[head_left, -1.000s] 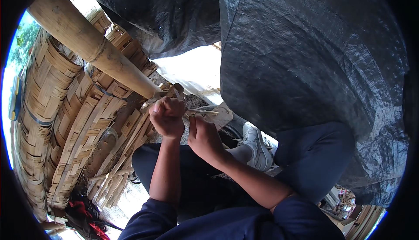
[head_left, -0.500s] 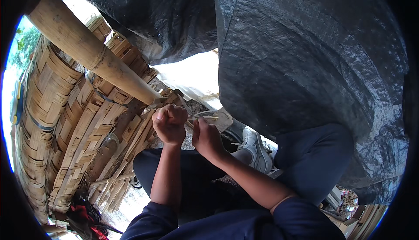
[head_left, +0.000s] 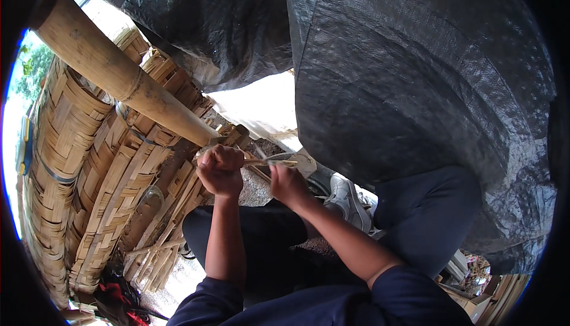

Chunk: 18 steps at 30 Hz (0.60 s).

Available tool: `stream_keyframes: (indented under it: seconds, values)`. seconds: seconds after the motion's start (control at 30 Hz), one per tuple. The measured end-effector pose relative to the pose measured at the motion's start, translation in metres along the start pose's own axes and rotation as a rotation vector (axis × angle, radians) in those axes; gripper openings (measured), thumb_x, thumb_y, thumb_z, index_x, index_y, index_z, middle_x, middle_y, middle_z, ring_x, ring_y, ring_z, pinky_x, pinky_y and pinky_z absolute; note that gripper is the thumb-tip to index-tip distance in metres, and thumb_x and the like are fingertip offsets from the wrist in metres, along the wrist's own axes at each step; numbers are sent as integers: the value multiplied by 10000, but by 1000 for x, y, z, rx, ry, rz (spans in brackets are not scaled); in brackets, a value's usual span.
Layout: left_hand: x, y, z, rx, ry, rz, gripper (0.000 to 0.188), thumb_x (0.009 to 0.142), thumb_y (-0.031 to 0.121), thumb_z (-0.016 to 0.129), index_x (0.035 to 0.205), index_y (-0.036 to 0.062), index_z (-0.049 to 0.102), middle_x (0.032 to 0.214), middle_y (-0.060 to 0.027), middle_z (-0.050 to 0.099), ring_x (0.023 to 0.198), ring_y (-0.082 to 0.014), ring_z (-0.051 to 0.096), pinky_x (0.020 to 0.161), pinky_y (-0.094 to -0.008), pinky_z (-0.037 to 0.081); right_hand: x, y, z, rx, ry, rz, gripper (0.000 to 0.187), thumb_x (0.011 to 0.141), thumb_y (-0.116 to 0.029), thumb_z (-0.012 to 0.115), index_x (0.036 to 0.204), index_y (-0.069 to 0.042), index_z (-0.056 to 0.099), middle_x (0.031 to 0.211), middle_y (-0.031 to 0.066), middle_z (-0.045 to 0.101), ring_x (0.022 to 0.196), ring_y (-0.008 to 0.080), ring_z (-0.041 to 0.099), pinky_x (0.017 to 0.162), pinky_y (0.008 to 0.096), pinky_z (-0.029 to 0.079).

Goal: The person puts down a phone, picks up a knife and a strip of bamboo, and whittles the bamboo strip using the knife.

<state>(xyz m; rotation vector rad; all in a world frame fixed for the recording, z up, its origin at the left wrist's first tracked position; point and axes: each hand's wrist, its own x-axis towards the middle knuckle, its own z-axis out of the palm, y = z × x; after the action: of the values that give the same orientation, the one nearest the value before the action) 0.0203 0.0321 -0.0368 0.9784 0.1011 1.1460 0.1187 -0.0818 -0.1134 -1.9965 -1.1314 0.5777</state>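
My left hand (head_left: 219, 170) is closed in a fist around one end of a thin bamboo strip (head_left: 256, 161), whose pale tip points right. Close beside it, my right hand (head_left: 291, 186) is closed, with the fingers partly blurred by motion. A narrow grey blade-like piece (head_left: 262, 153) slants up and left from the right fingers and crosses the strip. Its kind is hard to make out, and its lower end is hidden in the right hand. Both hands are held in front of my bent legs.
A thick bamboo pole (head_left: 136, 86) slants across the upper left, above rolled woven bamboo panels (head_left: 74, 124). Dark plastic sheeting (head_left: 404, 83) hangs at the upper right. Loose bamboo slats (head_left: 157, 266) lie at the lower left. A white shoe (head_left: 347, 201) is beyond my right forearm.
My left fist has moved slightly left and down, and my right hand slightly right. The hands are farther apart, and more of the bamboo strip shows between them.
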Motion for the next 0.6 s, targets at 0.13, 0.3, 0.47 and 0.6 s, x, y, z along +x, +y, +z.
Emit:
stream_keyframes:
  seconds: [0.13,0.3,0.47,0.6]
  values:
    - [-1,-6,8,-47,-48,5,499,875,501,450,594,128,274,510,42,200,425,-98,191,422,-294,167,-9,80,27,-109,55,34,298,946,-209,431,798,16,559,635,263,592,625,433,617,583,511,496]
    - [0,1,-2,-42,-12,45,472,881,467,439,596,129,275,523,44,206,439,-92,191,426,-289,166,-15,-40,-2,152,46,118,289,940,-178,434,784,32,557,643,286,576,668,464,601,595,526,466]
    - [7,-2,10,-5,14,7,473,868,465,458,596,131,263,513,38,197,441,-94,170,426,-284,159,-6,0,9,190,111,31,235,938,-148,440,804,23,530,658,308,554,704,467,588,562,501,448]
    - [6,1,27,134,-140,-42,539,875,557,456,606,126,276,534,35,221,466,-107,213,468,-297,200,1,-8,-11,376,140,-40,318,862,-301,634,838,0,533,590,124,567,556,215,613,493,345,457]
